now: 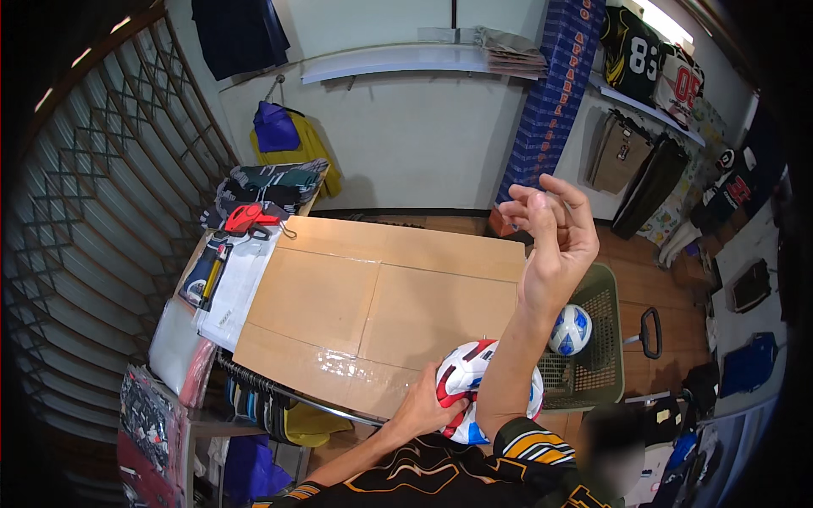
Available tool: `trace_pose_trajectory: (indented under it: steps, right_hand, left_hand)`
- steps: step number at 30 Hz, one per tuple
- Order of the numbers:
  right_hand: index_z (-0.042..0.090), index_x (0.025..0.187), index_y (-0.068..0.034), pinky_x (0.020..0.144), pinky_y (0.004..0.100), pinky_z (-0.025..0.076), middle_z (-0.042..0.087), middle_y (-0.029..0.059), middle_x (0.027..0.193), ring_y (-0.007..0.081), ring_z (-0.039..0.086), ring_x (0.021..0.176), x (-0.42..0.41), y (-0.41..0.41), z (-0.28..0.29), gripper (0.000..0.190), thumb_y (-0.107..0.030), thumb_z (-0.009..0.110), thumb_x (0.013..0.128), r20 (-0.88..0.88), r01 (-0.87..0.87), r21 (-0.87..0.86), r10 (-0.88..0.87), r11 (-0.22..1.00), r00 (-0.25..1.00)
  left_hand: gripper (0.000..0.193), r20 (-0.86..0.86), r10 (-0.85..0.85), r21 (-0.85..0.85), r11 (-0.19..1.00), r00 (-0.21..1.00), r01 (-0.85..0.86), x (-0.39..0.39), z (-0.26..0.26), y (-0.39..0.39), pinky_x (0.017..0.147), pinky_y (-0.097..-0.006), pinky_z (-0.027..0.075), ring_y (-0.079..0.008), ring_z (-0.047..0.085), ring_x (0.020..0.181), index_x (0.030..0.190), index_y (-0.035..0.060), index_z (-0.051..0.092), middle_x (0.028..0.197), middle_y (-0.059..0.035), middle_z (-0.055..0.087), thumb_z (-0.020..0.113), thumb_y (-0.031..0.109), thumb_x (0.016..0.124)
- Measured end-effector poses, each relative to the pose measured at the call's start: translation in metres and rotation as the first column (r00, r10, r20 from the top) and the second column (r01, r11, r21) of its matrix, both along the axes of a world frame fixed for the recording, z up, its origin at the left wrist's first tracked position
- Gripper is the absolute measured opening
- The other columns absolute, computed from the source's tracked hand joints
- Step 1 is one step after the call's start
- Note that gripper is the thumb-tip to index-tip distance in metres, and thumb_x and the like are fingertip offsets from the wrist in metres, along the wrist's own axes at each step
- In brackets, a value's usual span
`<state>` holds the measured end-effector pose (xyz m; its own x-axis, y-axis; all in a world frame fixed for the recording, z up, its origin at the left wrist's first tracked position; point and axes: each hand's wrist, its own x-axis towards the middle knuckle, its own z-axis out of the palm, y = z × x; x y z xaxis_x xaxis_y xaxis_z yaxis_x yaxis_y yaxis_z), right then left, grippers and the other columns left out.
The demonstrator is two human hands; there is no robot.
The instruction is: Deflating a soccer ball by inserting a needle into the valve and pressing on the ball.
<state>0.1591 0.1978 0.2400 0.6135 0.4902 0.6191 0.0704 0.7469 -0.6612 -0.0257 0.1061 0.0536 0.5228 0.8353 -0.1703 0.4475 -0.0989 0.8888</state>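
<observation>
My left hand [429, 403] grips the left side of a white football with red and blue panels [458, 374], its thumb pressed against the surface. The ball rests at the near right edge of a flat cardboard sheet [324, 286], close against my body. My right forearm passes over the ball and hides part of it. Raised above the sheet's right edge is my right hand [556, 241], palm turned up, fingers loosely bent and apart, with nothing visible in it. A thin tip shows just above the ball, too small to identify.
Right of the sheet, a green plastic basket [613, 336] holds a white and blue football [571, 329]. On the left lie a red-handled tape dispenser [251, 218], a yellow and black cutter [215, 276] and white plastic packaging [238, 286]. A clothes rail [305, 400] runs below the sheet's near edge.
</observation>
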Motion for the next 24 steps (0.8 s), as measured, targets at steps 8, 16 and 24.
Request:
trace_pose_trajectory:
  steps: [8, 16, 24]
  right_hand:
    - [0.064, 0.110, 0.004, 0.072, 0.0270, 0.058, 0.075, 0.0182, 0.089, 0.0173, 0.072, 0.075, 0.002, 0.004, -0.007, 0.018, -0.005, 0.067, 0.095, 0.018, 0.033, -0.013, -0.032, 0.999, 0.999]
    - [0.065, 0.108, 0.004, 0.072, 0.0268, 0.057, 0.075, 0.0186, 0.089, 0.0179, 0.073, 0.075, 0.000, 0.003, -0.011, 0.016, -0.003, 0.066, 0.094, 0.018, 0.084, -0.022, -0.084, 0.996, 0.996]
    - [0.064, 0.108, 0.004, 0.071, 0.0256, 0.057, 0.075, 0.0185, 0.088, 0.0177, 0.073, 0.074, -0.005, 0.008, -0.019, 0.015, -0.002, 0.065, 0.094, 0.034, 0.106, -0.012, -0.106, 0.994, 0.994]
  left_hand:
    - [0.091, -0.033, -0.109, 0.019, 0.994, 0.993, 0.110, -0.005, 0.003, 0.019, 0.102, -0.0459, 0.048, -0.0432, 0.059, 0.119, 0.136, -0.0123, 0.039, 0.127, -0.0330, 0.056, 0.085, 0.036, 0.074]
    - [0.108, 0.060, -0.239, -0.061, 0.968, 0.969, 0.242, -0.009, -0.026, 0.033, 0.102, -0.0438, 0.049, -0.0419, 0.058, 0.122, 0.134, -0.0155, 0.027, 0.128, -0.0377, 0.053, 0.088, 0.050, 0.072]
    - [0.115, 0.213, -0.285, -0.069, 0.950, 0.935, 0.305, -0.011, -0.040, 0.044, 0.113, -0.0420, 0.039, -0.0378, 0.048, 0.134, 0.146, -0.0135, 0.021, 0.141, -0.0328, 0.045, 0.089, 0.041, 0.072]
